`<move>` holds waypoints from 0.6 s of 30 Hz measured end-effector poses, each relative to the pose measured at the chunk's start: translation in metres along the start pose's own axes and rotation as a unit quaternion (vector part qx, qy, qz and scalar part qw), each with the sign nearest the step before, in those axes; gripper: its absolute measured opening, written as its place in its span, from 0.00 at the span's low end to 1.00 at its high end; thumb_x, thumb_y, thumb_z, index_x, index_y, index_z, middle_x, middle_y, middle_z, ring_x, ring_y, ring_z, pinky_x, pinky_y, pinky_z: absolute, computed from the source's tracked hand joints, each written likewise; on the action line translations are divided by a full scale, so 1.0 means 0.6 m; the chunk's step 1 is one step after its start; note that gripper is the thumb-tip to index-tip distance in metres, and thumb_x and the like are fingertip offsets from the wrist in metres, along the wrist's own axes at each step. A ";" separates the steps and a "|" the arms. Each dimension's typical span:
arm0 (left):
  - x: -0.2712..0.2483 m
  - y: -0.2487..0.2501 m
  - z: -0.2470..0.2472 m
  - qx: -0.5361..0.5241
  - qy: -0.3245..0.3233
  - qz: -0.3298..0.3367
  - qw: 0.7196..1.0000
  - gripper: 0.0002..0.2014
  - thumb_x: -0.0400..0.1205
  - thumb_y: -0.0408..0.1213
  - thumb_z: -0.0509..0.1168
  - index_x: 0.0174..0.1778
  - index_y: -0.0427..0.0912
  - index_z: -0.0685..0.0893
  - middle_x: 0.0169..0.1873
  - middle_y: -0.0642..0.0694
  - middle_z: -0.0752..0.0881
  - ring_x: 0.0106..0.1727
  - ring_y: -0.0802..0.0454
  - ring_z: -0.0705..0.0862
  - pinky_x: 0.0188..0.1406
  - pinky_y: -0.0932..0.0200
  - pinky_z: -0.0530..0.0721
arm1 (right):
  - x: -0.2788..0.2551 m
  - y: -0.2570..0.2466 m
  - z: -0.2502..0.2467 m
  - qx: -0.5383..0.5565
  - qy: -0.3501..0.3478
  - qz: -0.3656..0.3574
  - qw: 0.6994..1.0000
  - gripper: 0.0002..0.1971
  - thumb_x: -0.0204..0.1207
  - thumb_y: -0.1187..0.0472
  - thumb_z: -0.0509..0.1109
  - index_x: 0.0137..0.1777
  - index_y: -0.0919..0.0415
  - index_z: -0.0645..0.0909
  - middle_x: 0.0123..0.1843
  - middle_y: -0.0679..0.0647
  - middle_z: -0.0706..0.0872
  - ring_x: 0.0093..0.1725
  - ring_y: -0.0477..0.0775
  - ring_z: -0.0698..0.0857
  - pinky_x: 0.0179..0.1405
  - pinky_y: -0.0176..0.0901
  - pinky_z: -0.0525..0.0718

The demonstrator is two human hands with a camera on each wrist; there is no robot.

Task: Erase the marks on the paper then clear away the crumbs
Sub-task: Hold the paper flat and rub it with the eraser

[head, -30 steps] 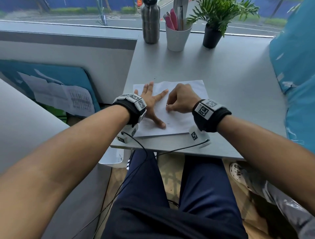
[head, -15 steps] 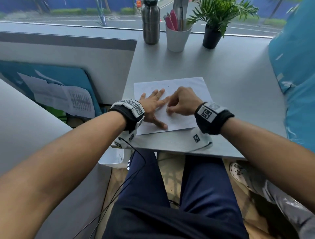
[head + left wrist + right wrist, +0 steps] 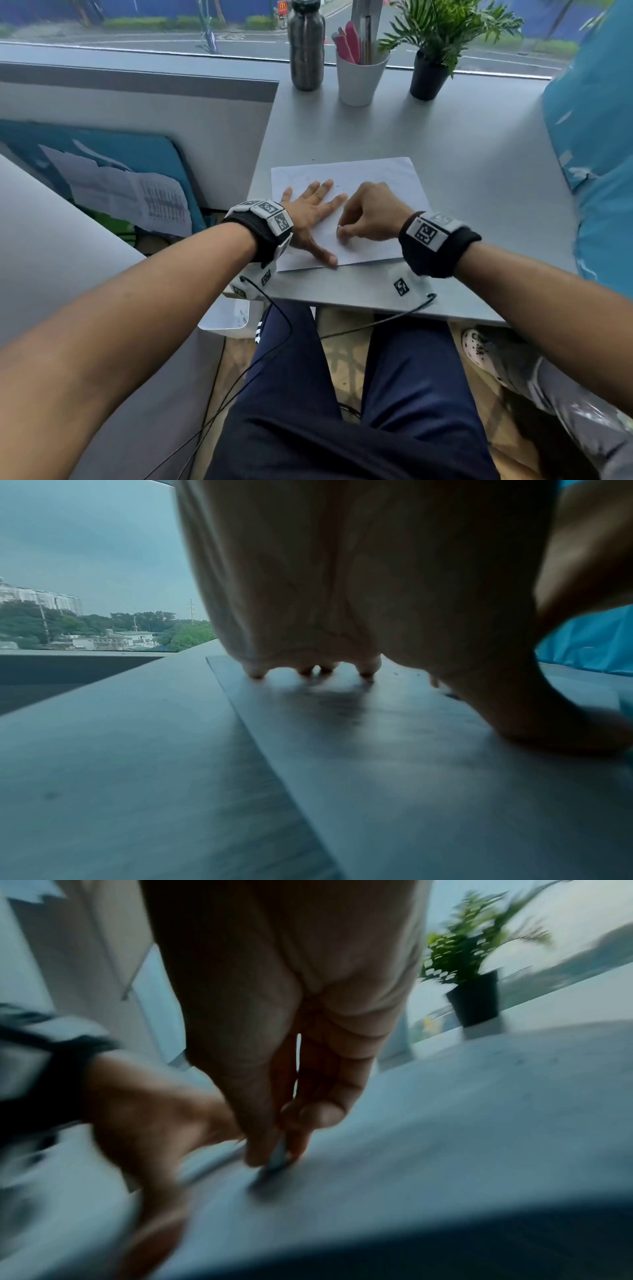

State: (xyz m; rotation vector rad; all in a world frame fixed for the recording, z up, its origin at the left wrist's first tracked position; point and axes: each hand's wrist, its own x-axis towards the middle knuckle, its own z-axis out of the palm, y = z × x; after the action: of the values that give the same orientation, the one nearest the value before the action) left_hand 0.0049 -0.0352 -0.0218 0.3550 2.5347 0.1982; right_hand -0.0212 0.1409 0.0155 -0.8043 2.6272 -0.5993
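Note:
A white sheet of paper [image 3: 373,178] lies on the grey table [image 3: 445,144] near its front edge. My left hand [image 3: 313,216] lies flat on the sheet's left part, fingers spread and pressing it down; the left wrist view shows the fingertips [image 3: 366,673] on the paper [image 3: 411,750]. My right hand [image 3: 370,219] pinches a small white eraser [image 3: 339,228] between thumb and fingers, its tip on the paper just right of the left hand. In the blurred right wrist view the eraser [image 3: 279,1153] touches the sheet. Small dark crumbs [image 3: 407,674] lie on the paper.
At the table's far edge stand a metal bottle [image 3: 306,44], a white cup of pens [image 3: 359,78] and a potted plant [image 3: 431,68]. A blue cushion [image 3: 596,137] borders the right side. A white bin [image 3: 229,317] sits below the table's left front corner.
The right hand with the eraser has rubbed back and forth on the sheet, now nearer the front edge. The left hand stays flat on the paper.

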 end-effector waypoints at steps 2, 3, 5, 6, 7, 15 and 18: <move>0.001 0.005 -0.001 0.000 0.000 -0.002 1.000 0.68 0.60 0.75 0.72 0.84 0.60 0.32 0.82 0.50 0.25 0.83 0.49 0.26 0.78 0.31 0.29 | 0.008 0.013 -0.009 0.012 0.047 0.034 0.998 0.06 0.63 0.57 0.82 0.38 0.56 0.93 0.36 0.50 0.92 0.39 0.48 0.89 0.51 0.41 0.85; -0.001 0.005 -0.001 0.000 0.001 -0.004 1.000 0.68 0.61 0.74 0.72 0.84 0.60 0.32 0.82 0.50 0.25 0.83 0.49 0.26 0.78 0.31 0.30 | 0.008 0.011 -0.006 0.009 0.047 0.029 0.998 0.06 0.62 0.57 0.82 0.38 0.57 0.93 0.35 0.50 0.92 0.39 0.48 0.88 0.52 0.41 0.85; -0.002 0.002 -0.002 0.000 -0.003 -0.005 1.000 0.68 0.60 0.75 0.72 0.84 0.60 0.32 0.82 0.50 0.25 0.83 0.49 0.26 0.78 0.30 0.30 | -0.003 -0.005 0.009 0.001 0.002 -0.015 1.000 0.05 0.62 0.59 0.82 0.37 0.58 0.92 0.34 0.49 0.91 0.37 0.46 0.88 0.48 0.37 0.84; -0.001 0.001 -0.002 0.002 -0.005 -0.005 1.000 0.69 0.59 0.76 0.72 0.84 0.60 0.31 0.82 0.50 0.25 0.83 0.49 0.26 0.78 0.30 0.30 | -0.007 -0.008 0.010 0.001 -0.012 -0.024 1.000 0.05 0.62 0.59 0.82 0.37 0.58 0.93 0.34 0.49 0.91 0.37 0.46 0.88 0.47 0.35 0.83; 0.000 0.002 -0.002 0.005 -0.006 -0.004 1.000 0.69 0.59 0.76 0.72 0.84 0.60 0.31 0.82 0.51 0.25 0.83 0.49 0.26 0.78 0.30 0.30 | -0.005 -0.004 0.005 -0.003 -0.007 -0.015 1.000 0.05 0.63 0.58 0.81 0.38 0.57 0.93 0.35 0.49 0.92 0.38 0.46 0.88 0.49 0.35 0.82; 0.001 0.003 -0.002 0.000 -0.007 -0.006 1.000 0.71 0.56 0.77 0.72 0.83 0.62 0.31 0.82 0.51 0.24 0.82 0.50 0.25 0.78 0.30 0.29 | -0.010 -0.005 0.003 0.000 -0.011 -0.008 1.000 0.06 0.62 0.58 0.81 0.39 0.56 0.93 0.36 0.49 0.92 0.38 0.46 0.88 0.47 0.36 0.83; 0.002 0.006 -0.002 0.000 -0.007 -0.013 1.000 0.71 0.56 0.77 0.73 0.82 0.62 0.30 0.81 0.51 0.24 0.82 0.50 0.25 0.78 0.30 0.29 | -0.003 0.005 -0.008 0.010 0.028 0.025 0.999 0.06 0.62 0.57 0.81 0.39 0.57 0.93 0.37 0.50 0.93 0.39 0.48 0.88 0.53 0.39 0.83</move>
State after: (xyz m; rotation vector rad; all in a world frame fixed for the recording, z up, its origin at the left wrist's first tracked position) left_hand 0.0040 -0.0317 -0.0207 0.3212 2.5244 0.1843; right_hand -0.0230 0.1459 0.0188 -0.7231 2.6793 -0.6440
